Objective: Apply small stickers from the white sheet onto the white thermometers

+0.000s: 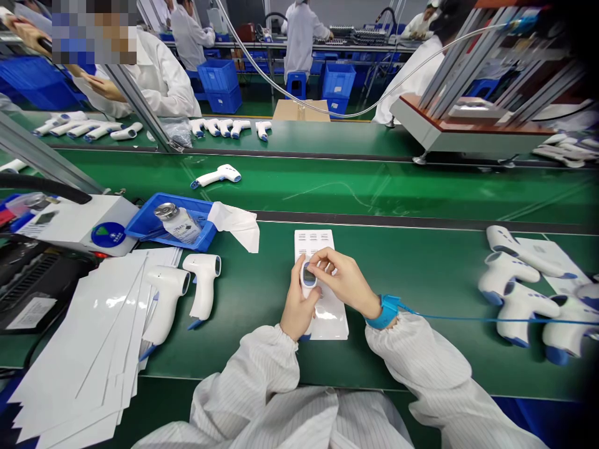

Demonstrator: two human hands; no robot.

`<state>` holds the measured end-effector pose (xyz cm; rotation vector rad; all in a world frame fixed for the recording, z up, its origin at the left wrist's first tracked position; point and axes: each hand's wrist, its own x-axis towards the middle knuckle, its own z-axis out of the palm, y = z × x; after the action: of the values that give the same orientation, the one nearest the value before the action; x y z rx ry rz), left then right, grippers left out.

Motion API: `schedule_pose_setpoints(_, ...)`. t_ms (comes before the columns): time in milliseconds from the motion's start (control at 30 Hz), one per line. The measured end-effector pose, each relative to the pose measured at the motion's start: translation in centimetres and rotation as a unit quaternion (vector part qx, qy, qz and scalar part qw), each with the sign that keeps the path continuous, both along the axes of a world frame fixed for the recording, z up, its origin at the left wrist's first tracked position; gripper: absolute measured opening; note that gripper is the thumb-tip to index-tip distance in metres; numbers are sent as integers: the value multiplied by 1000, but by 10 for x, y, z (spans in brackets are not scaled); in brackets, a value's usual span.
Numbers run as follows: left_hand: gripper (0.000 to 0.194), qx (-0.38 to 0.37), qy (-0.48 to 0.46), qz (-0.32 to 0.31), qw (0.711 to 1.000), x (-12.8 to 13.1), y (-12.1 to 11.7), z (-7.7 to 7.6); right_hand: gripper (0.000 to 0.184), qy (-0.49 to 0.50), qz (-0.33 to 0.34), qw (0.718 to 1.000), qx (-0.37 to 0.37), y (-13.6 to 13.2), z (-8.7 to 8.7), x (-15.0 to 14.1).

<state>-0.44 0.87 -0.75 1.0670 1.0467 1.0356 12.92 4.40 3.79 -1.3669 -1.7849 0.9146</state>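
Observation:
A white infrared thermometer (308, 289) with a dark, blue-rimmed display faces up in front of me. My left hand (297, 307) is closed around its body, thumb at the near side of the display. Over the display's upper right, my right hand (345, 279) has thumb and forefinger pinched together; whatever lies between them is too small to make out. A blue wrist strap (386, 312) with a cord circles my right wrist. Beneath both hands lies a white label sheet (333, 323), with printed labels at its far end and a glossy near part.
Two thermometers (204, 287) stand left beside stacked white sheets (79, 337). A blue tray (145, 218) holds a bottle (180, 223). Several thermometers (524, 305) lie right. One thermometer (218, 176) rests on the green conveyor (304, 187). Co-workers in white sit beyond.

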Motion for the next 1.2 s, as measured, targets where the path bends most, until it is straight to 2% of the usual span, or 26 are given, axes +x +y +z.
schedule_pose_setpoints(267, 68, 16, 8, 10, 1000, 0, 1, -1, 5, -12, 7, 1000, 10, 2, 1, 1)
schedule_pose_setpoints(667, 72, -30, -11, -9, 999, -1, -2, 7, 2, -32, 11, 999, 25, 3, 7, 1)
schedule_pose_setpoints(1000, 72, 25, -20, -18, 999, -4, -2, 0, 4, -35, 12, 999, 25, 2, 7, 1)
schedule_pose_setpoints(1200, 63, 21, -20, -2, 1000, -4, -2, -3, 4, -33, 15, 999, 31, 2, 7, 0)
